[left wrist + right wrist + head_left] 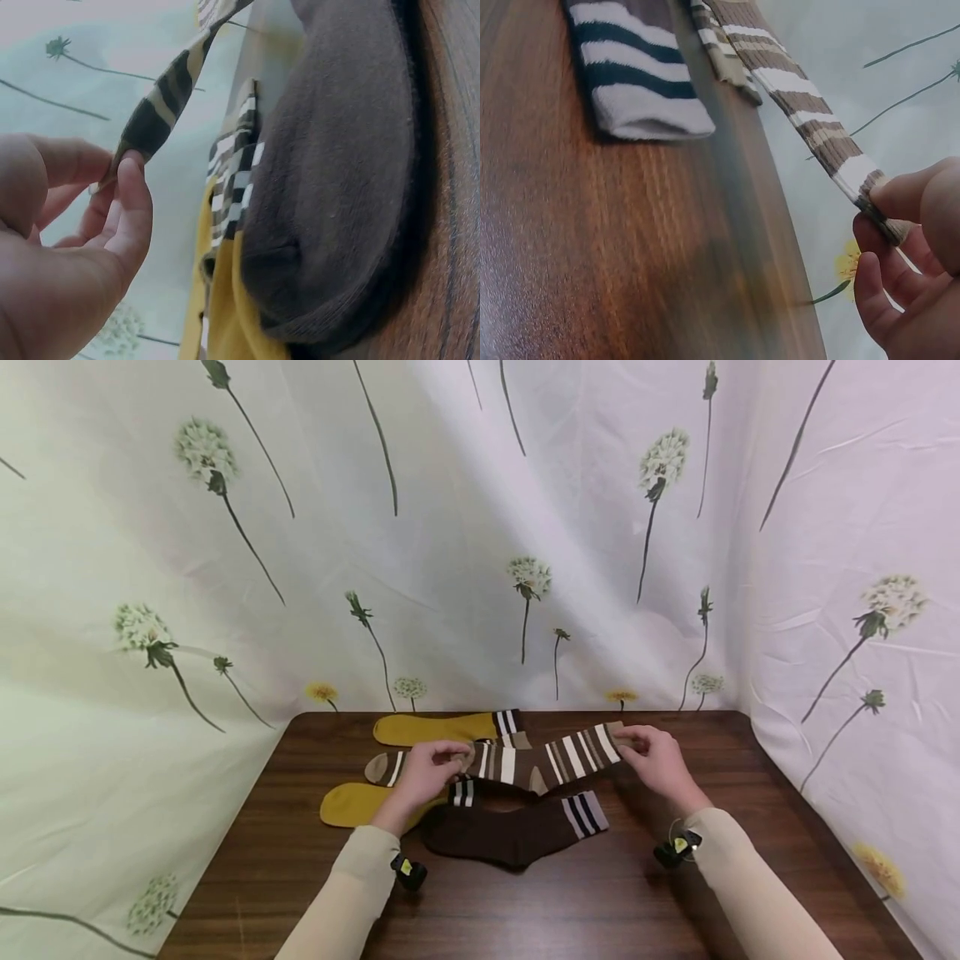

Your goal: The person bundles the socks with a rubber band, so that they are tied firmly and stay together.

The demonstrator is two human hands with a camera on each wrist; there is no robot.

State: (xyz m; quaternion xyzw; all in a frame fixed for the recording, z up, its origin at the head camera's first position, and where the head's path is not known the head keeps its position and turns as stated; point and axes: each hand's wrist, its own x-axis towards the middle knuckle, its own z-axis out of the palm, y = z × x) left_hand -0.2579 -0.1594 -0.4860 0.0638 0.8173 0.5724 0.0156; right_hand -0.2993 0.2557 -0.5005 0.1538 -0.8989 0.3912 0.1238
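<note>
A brown sock with white and tan stripes (573, 760) is stretched sideways between both hands, its middle dipping at the heel. My left hand (427, 768) pinches the toe end between thumb and fingers; the left wrist view shows this striped sock (161, 109) edge-on. At the other end, my right hand (660, 764) pinches the tan cuff, and the sock (802, 97) slants up from those fingers in the right wrist view. Below it, a dark brown sock (510, 835) with a banded cuff lies flat on the table. A second striped sock (378, 768) lies partly hidden behind my left hand.
One yellow sock (431, 729) lies at the back of the wooden table (570, 910). Another yellow sock (352, 804) lies nearer, partly covered by my left forearm and the dark brown sock. A dandelion-print cloth (450, 527) hangs behind and along the sides.
</note>
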